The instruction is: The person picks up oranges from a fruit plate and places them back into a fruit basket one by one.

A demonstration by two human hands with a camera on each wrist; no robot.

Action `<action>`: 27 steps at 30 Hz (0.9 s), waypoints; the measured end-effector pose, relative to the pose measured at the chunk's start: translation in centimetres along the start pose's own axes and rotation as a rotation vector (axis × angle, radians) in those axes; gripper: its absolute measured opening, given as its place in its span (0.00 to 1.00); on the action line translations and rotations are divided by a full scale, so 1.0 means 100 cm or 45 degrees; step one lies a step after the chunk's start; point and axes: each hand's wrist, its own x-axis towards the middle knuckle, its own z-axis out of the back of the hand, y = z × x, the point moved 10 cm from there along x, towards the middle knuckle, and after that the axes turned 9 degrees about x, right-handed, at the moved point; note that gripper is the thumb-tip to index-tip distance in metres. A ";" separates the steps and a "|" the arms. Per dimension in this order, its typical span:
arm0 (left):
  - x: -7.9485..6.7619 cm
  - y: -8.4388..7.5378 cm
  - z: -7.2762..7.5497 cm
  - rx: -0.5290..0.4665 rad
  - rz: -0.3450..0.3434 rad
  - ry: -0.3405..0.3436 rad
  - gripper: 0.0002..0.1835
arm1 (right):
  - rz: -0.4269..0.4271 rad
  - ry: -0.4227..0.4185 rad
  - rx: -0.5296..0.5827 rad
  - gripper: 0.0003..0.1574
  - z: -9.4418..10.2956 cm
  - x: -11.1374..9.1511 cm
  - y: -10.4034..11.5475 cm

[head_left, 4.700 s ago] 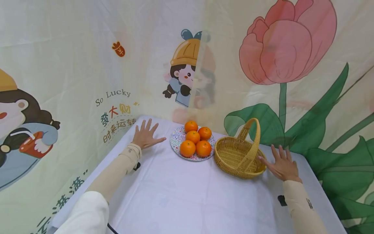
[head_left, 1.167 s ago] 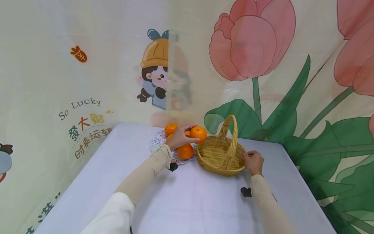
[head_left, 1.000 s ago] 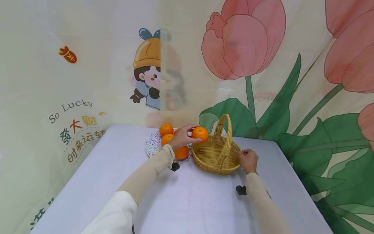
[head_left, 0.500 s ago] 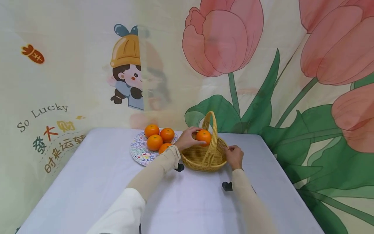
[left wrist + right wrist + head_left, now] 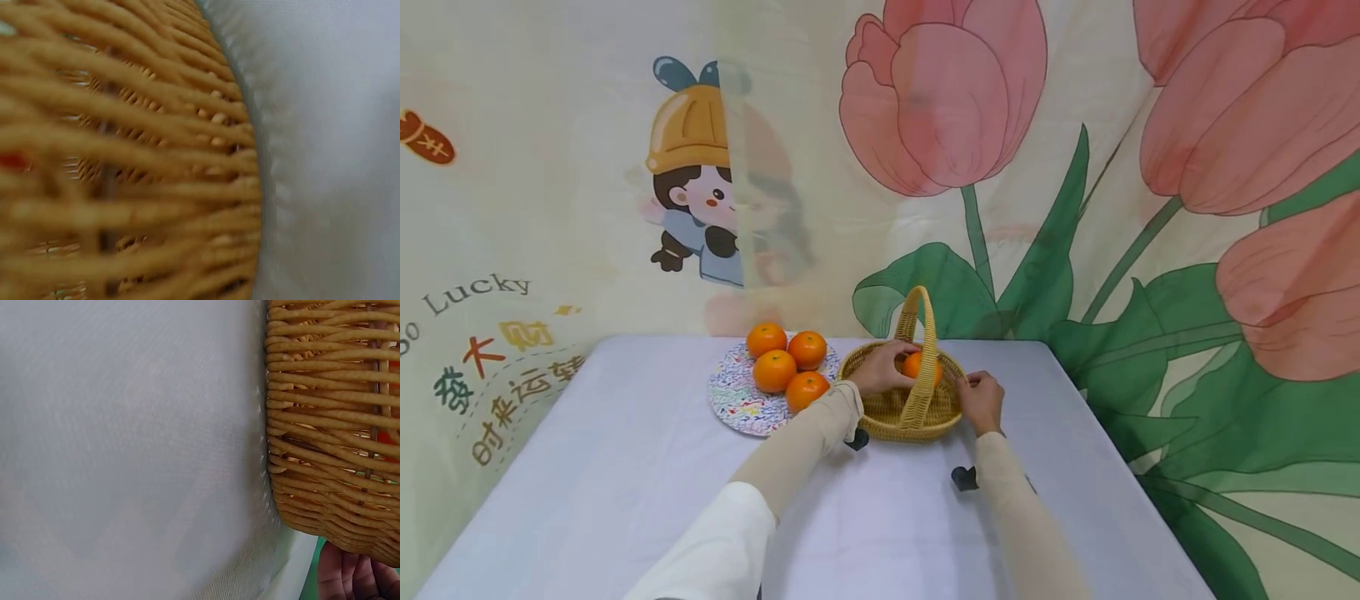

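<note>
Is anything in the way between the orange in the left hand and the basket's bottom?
Nothing visible blocks it: the left hand holds the orange inside the basket. The handle crosses before it in the head view; the right hand grips the basket's right end. Directly beneath is partly hidden.

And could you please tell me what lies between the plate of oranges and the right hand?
In the head view, the wicker basket stands between them, and the left hand holds an orange inside it.
</note>
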 end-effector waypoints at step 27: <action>0.023 -0.001 -0.032 -0.003 0.014 0.057 0.37 | -0.046 0.009 -0.004 0.15 0.000 0.003 0.000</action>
